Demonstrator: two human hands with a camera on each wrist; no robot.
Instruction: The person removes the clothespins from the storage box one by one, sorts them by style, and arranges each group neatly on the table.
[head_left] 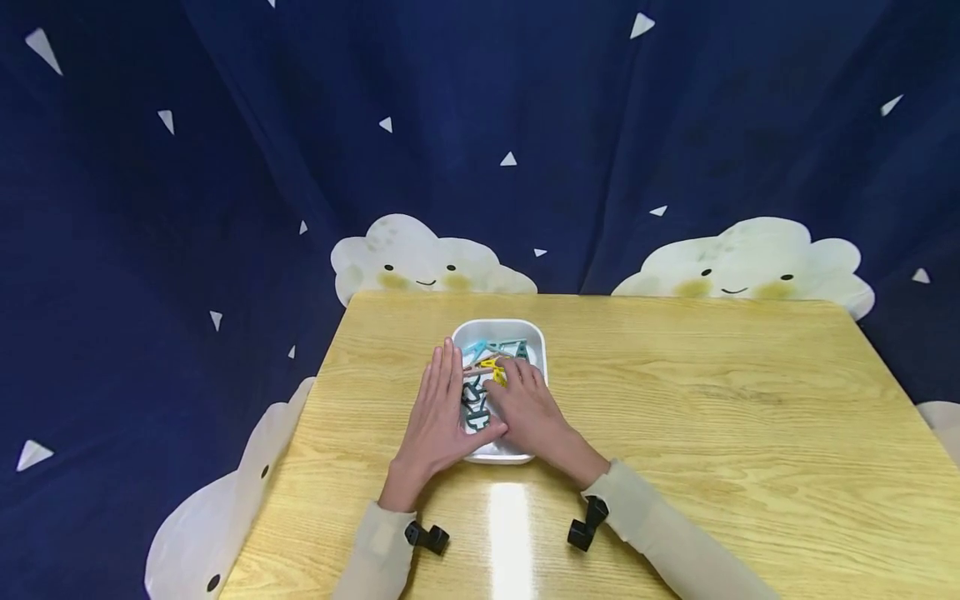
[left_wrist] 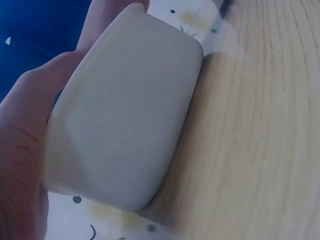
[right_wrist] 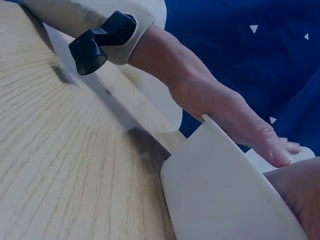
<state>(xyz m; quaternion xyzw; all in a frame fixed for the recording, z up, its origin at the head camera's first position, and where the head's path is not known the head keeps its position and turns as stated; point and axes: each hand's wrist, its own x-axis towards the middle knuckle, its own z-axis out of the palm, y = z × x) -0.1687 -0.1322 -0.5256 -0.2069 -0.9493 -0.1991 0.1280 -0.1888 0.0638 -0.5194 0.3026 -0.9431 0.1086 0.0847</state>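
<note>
A white plastic tub stands on the table with several clothespins inside. My left hand rests along the tub's left side, fingers straight and thumb reaching across the near end. My right hand reaches in over the right rim, its fingers bent around a yellow clothespin; whether they pinch it I cannot tell. Dark green clothespins lie near my left thumb, and a light blue one at the far end. Both wrist views show the tub's outer wall, with the right fingertips hidden.
The tub sits on a light wooden table. Behind it hangs a dark blue curtain with white triangles and clouds. Black wrist cameras are strapped over both beige sleeves.
</note>
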